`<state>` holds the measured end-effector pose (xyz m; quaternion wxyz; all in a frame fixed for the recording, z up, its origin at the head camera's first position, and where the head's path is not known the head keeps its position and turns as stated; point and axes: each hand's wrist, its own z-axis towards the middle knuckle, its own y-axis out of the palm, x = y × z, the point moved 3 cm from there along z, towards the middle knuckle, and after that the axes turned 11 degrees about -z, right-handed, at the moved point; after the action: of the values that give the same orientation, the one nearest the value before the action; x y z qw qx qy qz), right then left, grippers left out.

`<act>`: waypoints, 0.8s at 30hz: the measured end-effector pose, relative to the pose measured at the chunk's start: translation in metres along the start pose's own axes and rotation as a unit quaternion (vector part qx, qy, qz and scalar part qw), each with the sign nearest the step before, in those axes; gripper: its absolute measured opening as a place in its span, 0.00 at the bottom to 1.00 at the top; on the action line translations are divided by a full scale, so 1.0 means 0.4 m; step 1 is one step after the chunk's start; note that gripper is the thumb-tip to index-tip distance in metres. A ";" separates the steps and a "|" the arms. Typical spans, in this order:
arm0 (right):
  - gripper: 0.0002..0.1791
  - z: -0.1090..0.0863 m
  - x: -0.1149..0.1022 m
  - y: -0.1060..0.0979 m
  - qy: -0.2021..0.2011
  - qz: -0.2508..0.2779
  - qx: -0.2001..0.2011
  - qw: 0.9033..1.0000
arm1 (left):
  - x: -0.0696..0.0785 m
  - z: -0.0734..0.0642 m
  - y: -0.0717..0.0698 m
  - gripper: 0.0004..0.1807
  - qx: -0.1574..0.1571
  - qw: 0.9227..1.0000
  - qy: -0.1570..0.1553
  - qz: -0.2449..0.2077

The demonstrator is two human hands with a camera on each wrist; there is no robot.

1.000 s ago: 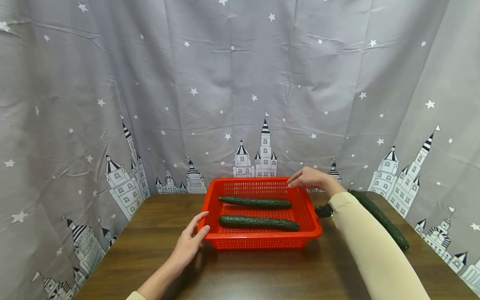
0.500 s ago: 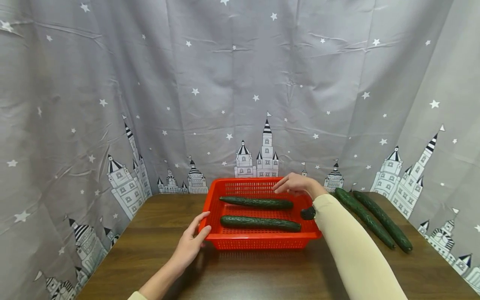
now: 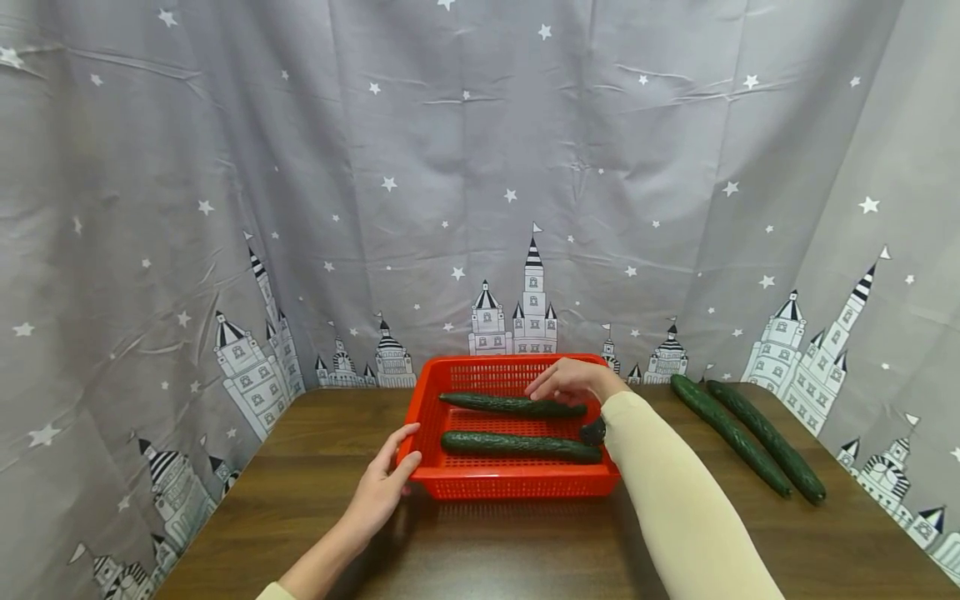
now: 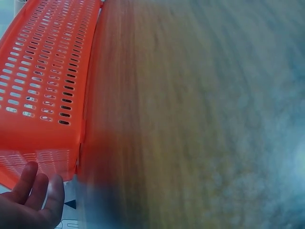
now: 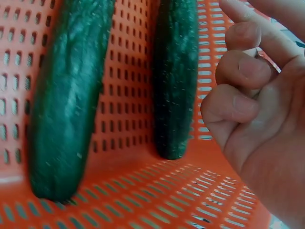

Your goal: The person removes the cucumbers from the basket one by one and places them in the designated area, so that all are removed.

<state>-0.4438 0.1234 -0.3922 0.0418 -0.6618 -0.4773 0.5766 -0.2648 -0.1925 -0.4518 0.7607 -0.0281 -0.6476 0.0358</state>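
A red slotted plastic basket (image 3: 517,471) stands on the table with two long dark green cucumbers lying crosswise in it, a back cucumber (image 3: 480,403) and a front cucumber (image 3: 517,446). At the basket's left end, my left hand (image 3: 375,487) holds the rim with thumb and index finger over it; the left wrist view shows other fingers (image 4: 38,193) by the outer end wall. My right hand (image 3: 573,379) hangs over the right part of the back cucumber. In the right wrist view its fingers (image 5: 248,69) are partly bent, apart from both cucumbers and holding nothing.
Two more cucumbers lie side by side at the table's right, an inner cucumber (image 3: 727,433) and an outer cucumber (image 3: 765,442). A grey curtain (image 3: 510,167) with stars and castles hangs behind the brown wooden table (image 3: 480,558).
My right hand has moved left and lower, from the basket's back right corner to over the back cucumber. My left hand, the basket and the cucumbers have stayed in place.
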 end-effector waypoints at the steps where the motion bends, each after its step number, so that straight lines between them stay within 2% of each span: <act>1: 0.19 0.003 0.000 0.006 0.000 0.003 -0.002 1.000 | 0.001 0.000 0.000 0.25 0.000 1.000 0.001 0.002; 9: 0.20 0.020 0.003 0.057 0.007 0.031 -0.045 0.998 | 0.005 0.003 0.002 0.24 0.003 1.000 0.003 0.008; 17: 0.22 0.016 0.005 0.084 0.009 0.024 -0.092 0.995 | 0.002 0.002 0.001 0.24 0.000 1.000 0.002 0.015; 24: 0.19 0.009 0.026 0.116 0.037 0.001 -0.096 0.995 | -0.007 -0.005 0.009 0.25 -0.001 1.000 0.004 0.010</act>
<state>-0.4210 0.1035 -0.4289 -0.0047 -0.6839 -0.5282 0.5033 -0.2632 -0.1890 -0.4552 0.7631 -0.0355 -0.6439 0.0426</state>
